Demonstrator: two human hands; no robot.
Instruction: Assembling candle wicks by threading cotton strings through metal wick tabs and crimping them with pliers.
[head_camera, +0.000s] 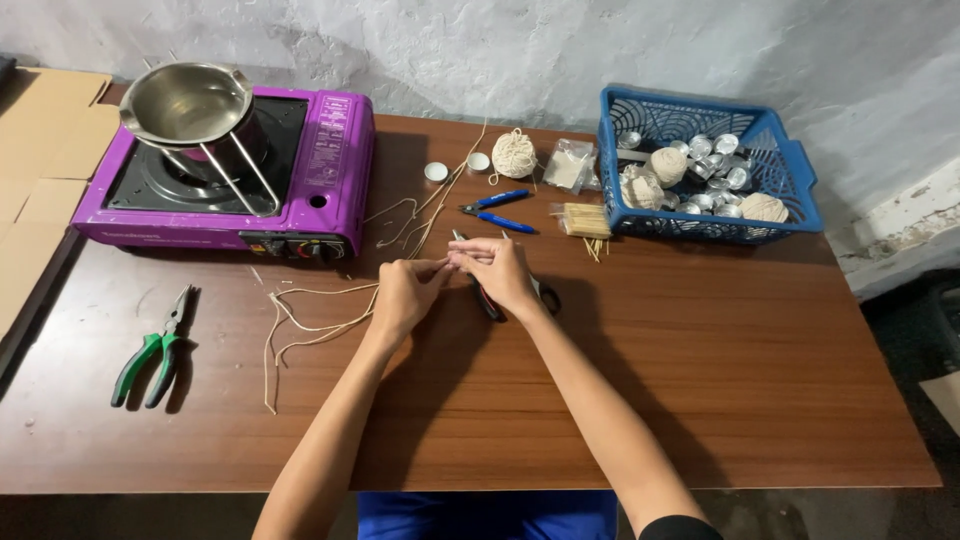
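Observation:
My left hand (405, 293) and my right hand (497, 270) meet at mid-table, fingertips pinched together on a thin cream string (310, 325). The string trails left in loose loops over the wooden table (700, 380), and another strand runs up towards a ball of the same string (514, 155). Under my right hand lie scissors (545, 296) with dark handles, mostly hidden. Blue-handled cutters (498, 211) rest just beyond my hands.
A purple portable gas stove (335, 170) carries a steel pot (190, 105) at back left. Green-handled pliers (152, 352) lie at the left. A blue basket (785, 170) with metal cups and string balls sits back right, beside wooden sticks (585, 220) and a small plastic bag (570, 165).

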